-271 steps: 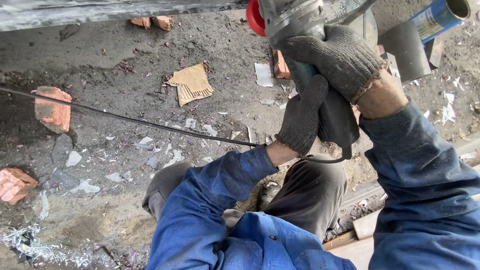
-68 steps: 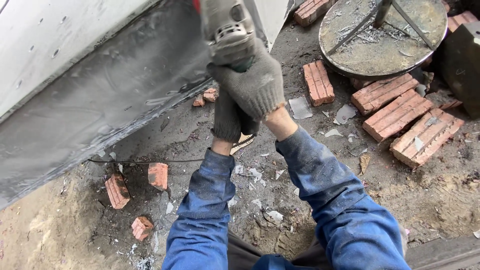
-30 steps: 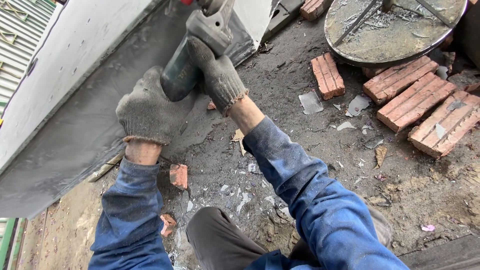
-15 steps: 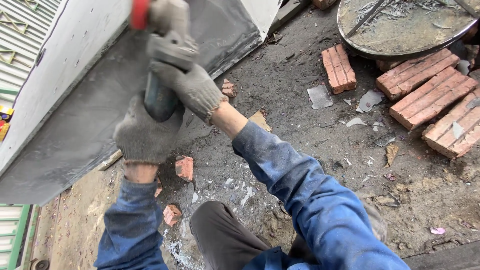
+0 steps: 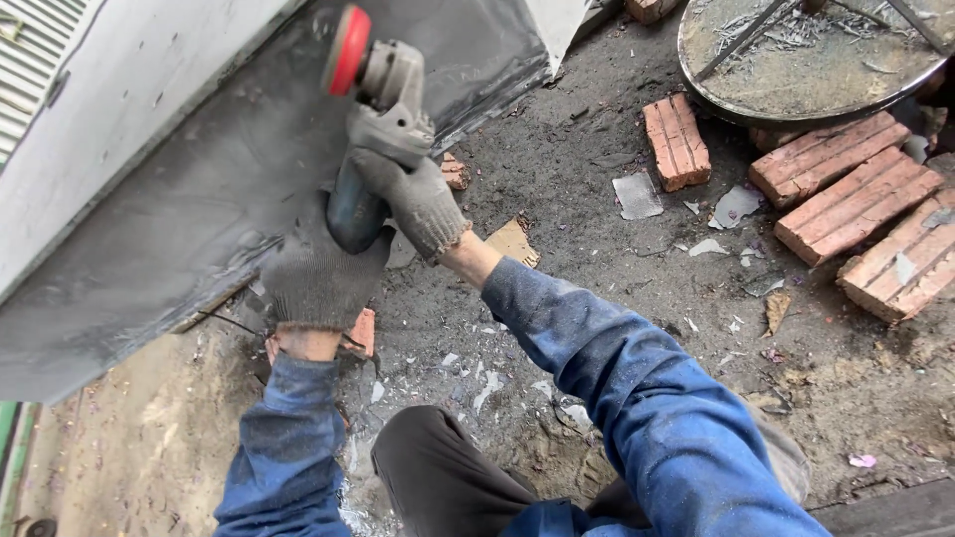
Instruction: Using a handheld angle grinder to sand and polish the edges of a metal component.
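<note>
Since half a second ago the grinder [image 5: 373, 129] has been tilted rightward, clasped by left hand [image 5: 318, 278] and right hand [image 5: 413, 199] (both gloved); kickback is risked if its disc [image 5: 346, 50] catches the panel [image 5: 179, 219].

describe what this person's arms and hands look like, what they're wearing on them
Both arms are in long blue work-jacket sleeves, dusted with grey grit. The left hand and the right hand each wear a grey knitted work glove, worn and dirty, with a ribbed cuff. A short bare stretch of wrist shows between each cuff and sleeve.
</note>
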